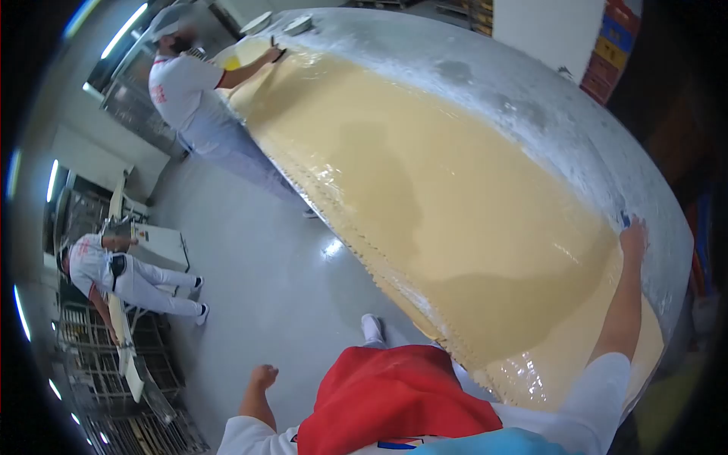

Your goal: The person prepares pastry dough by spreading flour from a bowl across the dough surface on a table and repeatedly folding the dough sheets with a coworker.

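A large, thin sheet of pale yellow dough (470,197) with a glossy surface covers most of the long table in front of me. My right hand (634,233) reaches out to the dough's far right edge. Its fingers are closed around a small dark blue tool (626,220), whose kind is too small to make out. My left hand (264,377) hangs beside me over the floor, apart from the table. Its fingers are curled in, and nothing shows in them. Along the near side, the dough's edge (356,246) looks uneven and crimped.
White flour (523,140) lies on the grey tabletop (455,49) along the far side. A co-worker (186,91) at the table's far end holds a dark tool (280,55) at the dough. Another person (114,265) bends by machinery at left. Two bowls (297,26) stand at the back.
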Tool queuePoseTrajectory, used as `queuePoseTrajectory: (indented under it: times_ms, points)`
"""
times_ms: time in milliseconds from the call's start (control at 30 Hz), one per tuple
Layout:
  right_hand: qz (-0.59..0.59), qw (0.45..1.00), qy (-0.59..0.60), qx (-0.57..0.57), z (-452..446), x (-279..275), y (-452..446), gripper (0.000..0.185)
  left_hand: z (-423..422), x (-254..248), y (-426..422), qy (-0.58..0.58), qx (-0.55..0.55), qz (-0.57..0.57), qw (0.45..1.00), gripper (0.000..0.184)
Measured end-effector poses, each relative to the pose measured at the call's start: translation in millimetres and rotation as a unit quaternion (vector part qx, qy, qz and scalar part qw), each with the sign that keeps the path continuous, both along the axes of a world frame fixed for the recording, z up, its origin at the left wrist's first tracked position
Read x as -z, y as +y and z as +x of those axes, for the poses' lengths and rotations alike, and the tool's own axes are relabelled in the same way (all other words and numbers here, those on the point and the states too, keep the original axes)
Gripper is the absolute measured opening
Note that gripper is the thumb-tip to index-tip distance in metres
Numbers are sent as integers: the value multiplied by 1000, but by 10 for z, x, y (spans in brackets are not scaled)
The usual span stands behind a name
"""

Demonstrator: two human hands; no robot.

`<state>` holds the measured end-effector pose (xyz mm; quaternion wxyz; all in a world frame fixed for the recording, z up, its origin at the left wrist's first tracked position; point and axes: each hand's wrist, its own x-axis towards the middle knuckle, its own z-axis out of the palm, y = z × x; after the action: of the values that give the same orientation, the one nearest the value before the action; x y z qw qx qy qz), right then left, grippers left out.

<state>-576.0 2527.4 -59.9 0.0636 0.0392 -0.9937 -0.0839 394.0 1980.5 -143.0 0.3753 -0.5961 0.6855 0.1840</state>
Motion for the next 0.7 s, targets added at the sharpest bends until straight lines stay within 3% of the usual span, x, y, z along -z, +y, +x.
queuePoseTrajectory:
  times_ms: [67,100,167,233,367,433,533,600,633,667,700]
  points:
    - [-18,998,52,16,-160,311,-169,56,23,-69,340,-41,-202,72,976,36]
    - [-25,997,71,18,-163,388,-336,55,170,20,440,-23,-209,120,970,35]
    - [-53,998,1,-46,48,294,-836,50,366,162,597,6,-223,172,960,33]
    - [-102,984,70,-127,128,555,-1242,46,409,259,713,4,-369,173,913,32]
    - [-160,967,65,-188,1118,13,-2558,42,648,678,382,108,-331,213,913,31]
    - [-165,963,83,-196,1551,15,-3078,42,734,935,65,129,-438,155,876,29]
    - [-138,966,63,-208,2311,-96,-3692,41,780,1232,-539,185,-456,114,863,27]
    - [-105,972,37,-209,2648,-92,-3922,40,780,1468,-953,251,-508,112,816,19]
    - [-67,983,40,-166,2617,52,-3930,40,821,1578,-1166,276,-380,113,876,19]
    - [-31,991,42,-121,2574,159,-3878,40,857,1802,-1423,271,-183,126,937,20]
    - [-43,993,71,-88,2581,179,-3788,40,890,2012,-1680,261,18,95,961,21]
